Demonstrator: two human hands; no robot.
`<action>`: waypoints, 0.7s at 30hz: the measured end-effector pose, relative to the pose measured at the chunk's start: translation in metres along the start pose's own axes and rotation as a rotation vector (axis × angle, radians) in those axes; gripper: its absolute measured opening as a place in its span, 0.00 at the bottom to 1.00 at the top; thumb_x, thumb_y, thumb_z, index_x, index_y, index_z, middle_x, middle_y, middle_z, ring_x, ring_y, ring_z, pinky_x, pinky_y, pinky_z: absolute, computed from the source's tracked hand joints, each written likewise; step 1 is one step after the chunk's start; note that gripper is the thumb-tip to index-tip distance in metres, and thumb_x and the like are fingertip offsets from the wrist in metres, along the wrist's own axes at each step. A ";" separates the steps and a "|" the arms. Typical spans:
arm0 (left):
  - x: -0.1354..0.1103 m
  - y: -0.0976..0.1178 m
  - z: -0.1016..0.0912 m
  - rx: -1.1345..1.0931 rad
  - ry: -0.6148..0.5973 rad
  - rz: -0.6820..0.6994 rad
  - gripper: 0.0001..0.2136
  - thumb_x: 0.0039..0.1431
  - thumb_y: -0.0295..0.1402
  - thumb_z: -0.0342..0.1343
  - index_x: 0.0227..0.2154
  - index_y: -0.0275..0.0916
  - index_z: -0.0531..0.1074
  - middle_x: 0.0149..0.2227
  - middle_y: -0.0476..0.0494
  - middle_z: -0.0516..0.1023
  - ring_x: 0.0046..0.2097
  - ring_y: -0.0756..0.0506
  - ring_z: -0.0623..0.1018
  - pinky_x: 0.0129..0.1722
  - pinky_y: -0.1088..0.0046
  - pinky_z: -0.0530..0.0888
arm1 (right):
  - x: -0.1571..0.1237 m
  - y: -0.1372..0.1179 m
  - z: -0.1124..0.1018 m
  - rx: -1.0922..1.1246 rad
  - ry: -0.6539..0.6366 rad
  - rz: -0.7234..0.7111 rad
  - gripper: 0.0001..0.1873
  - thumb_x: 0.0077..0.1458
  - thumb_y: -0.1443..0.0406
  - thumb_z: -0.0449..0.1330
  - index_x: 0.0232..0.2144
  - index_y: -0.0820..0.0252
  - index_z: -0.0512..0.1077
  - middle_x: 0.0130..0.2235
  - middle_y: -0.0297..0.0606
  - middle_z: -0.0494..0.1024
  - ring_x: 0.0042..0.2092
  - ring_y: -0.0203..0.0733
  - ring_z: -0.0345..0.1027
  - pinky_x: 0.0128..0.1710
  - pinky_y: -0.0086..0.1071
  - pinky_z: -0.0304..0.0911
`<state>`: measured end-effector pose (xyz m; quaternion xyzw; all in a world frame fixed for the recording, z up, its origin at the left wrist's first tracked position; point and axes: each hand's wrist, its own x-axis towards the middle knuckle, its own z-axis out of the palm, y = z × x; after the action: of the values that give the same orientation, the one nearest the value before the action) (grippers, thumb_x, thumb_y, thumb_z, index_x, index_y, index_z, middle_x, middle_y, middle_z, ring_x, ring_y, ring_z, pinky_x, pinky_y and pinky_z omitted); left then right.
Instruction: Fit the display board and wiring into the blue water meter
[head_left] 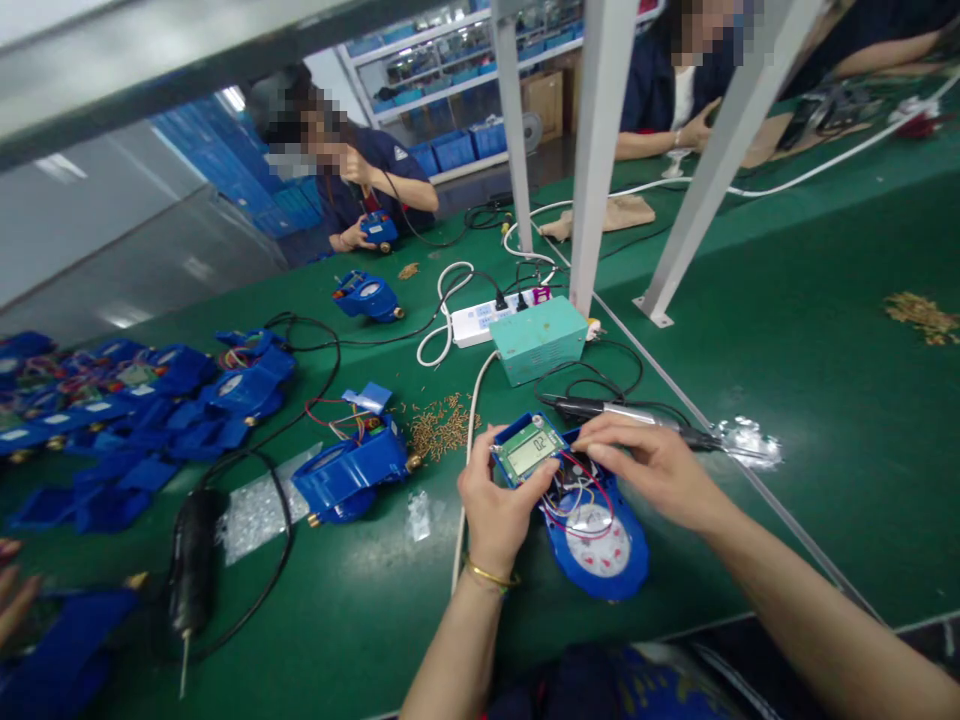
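My left hand (pixel 493 505) grips a display module (pixel 531 450), a green circuit board with a lit screen in a blue frame, thumb on its lower edge. Below it lies an open blue water meter (pixel 634 560) with a round white dial. Red, white and dark wires (pixel 609 500) run over the dial from the module's side. At the module's right edge, my right hand (pixel 649 465) has its fingers pinched together over the meter's open compartment; what is between them is too small to make out.
An electric screwdriver (pixel 600 410) lies behind my hands, another (pixel 193 560) at left. Brass screws (pixel 442 428) are heaped beside a blue meter (pixel 352 470). A green box (pixel 538 338) and power strip (pixel 480 322) stand beyond, near metal posts (pixel 600 150). Co-workers sit across; another's hand (pixel 11 590) shows at left.
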<state>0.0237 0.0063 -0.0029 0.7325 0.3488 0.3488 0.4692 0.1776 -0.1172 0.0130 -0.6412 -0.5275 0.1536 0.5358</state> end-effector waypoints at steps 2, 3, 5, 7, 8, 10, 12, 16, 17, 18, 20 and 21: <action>-0.002 0.003 -0.001 0.039 0.000 0.013 0.24 0.46 0.42 0.70 0.45 0.40 0.74 0.41 0.45 0.80 0.41 0.43 0.80 0.45 0.67 0.76 | 0.001 -0.007 -0.009 -0.002 0.072 0.030 0.07 0.65 0.63 0.58 0.37 0.57 0.75 0.39 0.37 0.76 0.43 0.40 0.71 0.43 0.34 0.65; -0.003 0.004 -0.002 0.044 0.001 0.010 0.23 0.46 0.43 0.71 0.44 0.40 0.74 0.40 0.46 0.80 0.41 0.43 0.80 0.45 0.67 0.76 | 0.001 -0.013 -0.012 -0.034 0.098 0.017 0.04 0.63 0.63 0.60 0.36 0.56 0.74 0.39 0.36 0.75 0.44 0.40 0.70 0.43 0.34 0.64; -0.003 0.006 -0.001 0.036 0.007 -0.005 0.23 0.46 0.43 0.71 0.43 0.40 0.74 0.38 0.47 0.81 0.39 0.44 0.80 0.43 0.68 0.76 | 0.002 -0.026 -0.013 -0.171 0.074 -0.090 0.02 0.59 0.64 0.64 0.35 0.55 0.75 0.39 0.36 0.72 0.42 0.40 0.68 0.41 0.34 0.62; -0.002 0.007 0.000 0.024 0.015 -0.014 0.22 0.46 0.44 0.71 0.42 0.40 0.74 0.36 0.48 0.80 0.38 0.45 0.80 0.41 0.70 0.75 | 0.002 -0.036 -0.009 -0.347 0.013 -0.212 0.01 0.59 0.66 0.64 0.35 0.53 0.76 0.36 0.35 0.69 0.39 0.40 0.65 0.39 0.36 0.58; -0.002 0.008 0.000 0.019 0.018 -0.010 0.22 0.45 0.44 0.71 0.41 0.40 0.74 0.36 0.48 0.80 0.38 0.45 0.80 0.41 0.70 0.75 | 0.002 -0.039 -0.004 -0.425 -0.006 -0.253 0.02 0.60 0.66 0.64 0.35 0.53 0.77 0.35 0.36 0.68 0.38 0.40 0.63 0.38 0.37 0.56; -0.001 0.008 0.000 0.013 0.018 0.002 0.22 0.45 0.45 0.71 0.40 0.40 0.74 0.37 0.48 0.80 0.38 0.45 0.80 0.40 0.72 0.75 | 0.000 -0.040 0.005 -0.521 0.008 -0.282 0.03 0.60 0.67 0.62 0.35 0.55 0.76 0.34 0.36 0.67 0.37 0.41 0.62 0.37 0.38 0.55; -0.001 0.008 -0.001 0.013 0.015 0.013 0.22 0.45 0.45 0.71 0.40 0.40 0.74 0.37 0.48 0.80 0.39 0.45 0.80 0.41 0.72 0.76 | -0.003 -0.036 0.014 -0.518 0.085 -0.266 0.02 0.60 0.68 0.63 0.34 0.58 0.73 0.33 0.36 0.67 0.37 0.41 0.64 0.38 0.38 0.58; -0.001 0.009 -0.004 0.037 -0.010 0.062 0.23 0.44 0.45 0.71 0.41 0.39 0.73 0.37 0.47 0.82 0.40 0.43 0.82 0.48 0.65 0.78 | -0.004 -0.025 0.017 -0.347 0.135 -0.115 0.17 0.57 0.62 0.67 0.46 0.59 0.68 0.44 0.42 0.71 0.42 0.43 0.69 0.40 0.36 0.69; -0.001 0.009 -0.004 0.045 -0.013 0.091 0.24 0.44 0.45 0.72 0.42 0.40 0.73 0.37 0.47 0.82 0.41 0.42 0.83 0.52 0.62 0.76 | -0.003 -0.022 0.015 -0.323 0.081 -0.072 0.25 0.57 0.60 0.67 0.53 0.60 0.66 0.49 0.45 0.71 0.43 0.42 0.70 0.40 0.35 0.71; -0.001 0.009 -0.005 0.053 -0.015 0.125 0.25 0.44 0.45 0.72 0.43 0.40 0.73 0.38 0.46 0.83 0.42 0.41 0.83 0.56 0.59 0.75 | -0.002 -0.019 0.013 -0.315 0.017 -0.044 0.32 0.57 0.58 0.66 0.60 0.59 0.62 0.53 0.46 0.71 0.43 0.42 0.72 0.39 0.34 0.73; -0.001 0.010 -0.006 0.071 -0.018 0.196 0.26 0.44 0.45 0.72 0.44 0.39 0.72 0.40 0.45 0.83 0.44 0.39 0.83 0.60 0.54 0.71 | 0.000 -0.012 0.009 -0.338 -0.077 -0.062 0.37 0.60 0.57 0.64 0.66 0.59 0.56 0.56 0.46 0.72 0.41 0.40 0.74 0.40 0.32 0.74; -0.001 0.011 -0.006 0.079 -0.020 0.228 0.26 0.44 0.46 0.71 0.44 0.39 0.72 0.41 0.44 0.83 0.45 0.39 0.83 0.61 0.53 0.71 | 0.001 -0.009 0.008 -0.361 -0.097 -0.092 0.36 0.61 0.58 0.62 0.66 0.59 0.56 0.55 0.46 0.74 0.42 0.40 0.75 0.41 0.32 0.75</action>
<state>0.0201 0.0051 0.0089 0.7889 0.2720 0.3784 0.4007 0.1669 -0.1131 0.0183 -0.6938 -0.6006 0.0627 0.3925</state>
